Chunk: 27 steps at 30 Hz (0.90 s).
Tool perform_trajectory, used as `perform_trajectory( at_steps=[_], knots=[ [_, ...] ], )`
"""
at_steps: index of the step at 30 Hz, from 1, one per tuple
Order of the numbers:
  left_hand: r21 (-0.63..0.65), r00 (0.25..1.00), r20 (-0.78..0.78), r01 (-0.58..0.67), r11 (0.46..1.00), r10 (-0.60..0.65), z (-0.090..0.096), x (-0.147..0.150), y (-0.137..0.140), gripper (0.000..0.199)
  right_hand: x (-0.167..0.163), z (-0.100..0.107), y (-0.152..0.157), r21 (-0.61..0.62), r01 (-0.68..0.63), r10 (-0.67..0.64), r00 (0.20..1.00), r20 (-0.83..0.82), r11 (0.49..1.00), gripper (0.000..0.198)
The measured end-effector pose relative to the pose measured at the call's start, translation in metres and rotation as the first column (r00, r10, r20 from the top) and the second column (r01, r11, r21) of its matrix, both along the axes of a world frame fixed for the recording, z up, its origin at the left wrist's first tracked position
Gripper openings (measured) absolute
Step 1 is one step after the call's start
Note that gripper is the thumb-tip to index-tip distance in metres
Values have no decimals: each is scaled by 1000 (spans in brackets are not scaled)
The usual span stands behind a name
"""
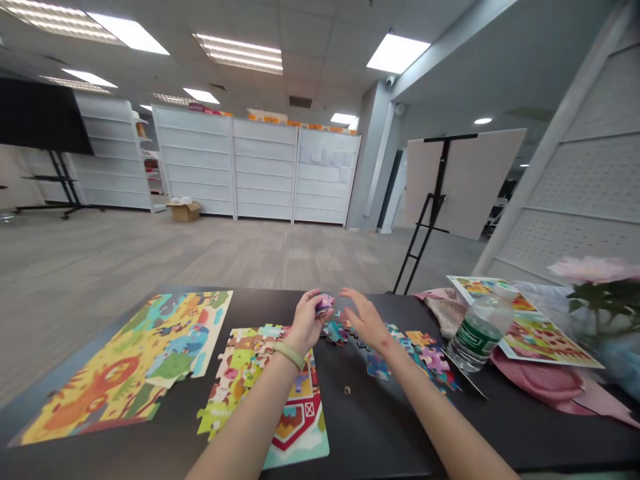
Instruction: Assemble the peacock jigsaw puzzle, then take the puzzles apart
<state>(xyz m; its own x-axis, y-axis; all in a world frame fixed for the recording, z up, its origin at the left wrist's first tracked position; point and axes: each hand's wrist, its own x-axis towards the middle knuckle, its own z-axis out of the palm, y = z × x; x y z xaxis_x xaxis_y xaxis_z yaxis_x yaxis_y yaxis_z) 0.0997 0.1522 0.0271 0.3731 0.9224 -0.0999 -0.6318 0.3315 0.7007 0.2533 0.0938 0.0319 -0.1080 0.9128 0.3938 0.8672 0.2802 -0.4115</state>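
Observation:
My left hand (307, 319) is closed around a few pink and purple jigsaw pieces (325, 303), held above the far part of the table. To its right, my right hand (365, 319) hovers with fingers apart and nothing visible in them. Loose jigsaw pieces (434, 360) lie in a spread beneath and right of my right hand. Under my left forearm is a partly assembled farm puzzle (233, 380), loose pieces on top, overlapping a printed sheet with a red barn (300, 427). A larger yellow animal puzzle (120, 373), its lower right edge uneven, lies at the left.
On the right of the black table (365, 433) stand a plastic water bottle (477, 333), a picture sheet (545, 333) on pink cloth (540, 383), and a pink flower (593, 269). A small ring-like bit (347, 390) lies mid-table. An easel (425, 220) stands beyond.

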Motion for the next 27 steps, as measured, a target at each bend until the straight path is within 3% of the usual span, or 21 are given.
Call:
perform_trajectory(
  at_steps=[5, 11, 13, 16, 19, 21, 27],
  knots=[
    [17, 980, -39, -196, 981, 196, -7, -9, 16, 27, 2, -28, 4, -146, -112, 110, 994, -24, 983, 48],
    [101, 959, -155, -224, 969, 237, -21, -3, 18, 28, 14, -24, -1, -132, -134, 103, 970, -218, 982, 35],
    [127, 962, -176, -187, 974, 207, -24, 2, 12, 28, 19, -22, 1, -87, -85, 55, 953, -299, 993, 30],
    [141, 982, -175, -39, 989, 64, -27, 13, -4, 31, 21, -23, 5, -25, -3, -7, 924, -383, 1000, 36],
    [157, 985, -153, 107, 982, -83, -26, 24, -22, 42, 15, -26, 6, 5, 34, -30, 925, -379, 999, 38],
    [156, 985, -147, 117, 981, -94, -25, 27, -26, 49, 13, -26, 5, 10, 46, -40, 941, -337, 999, 37],
    [108, 966, -173, -177, 978, 193, -22, 7, -1, 60, 16, -30, 0, -80, -21, 10, 991, -137, 997, 34]
  ],
)
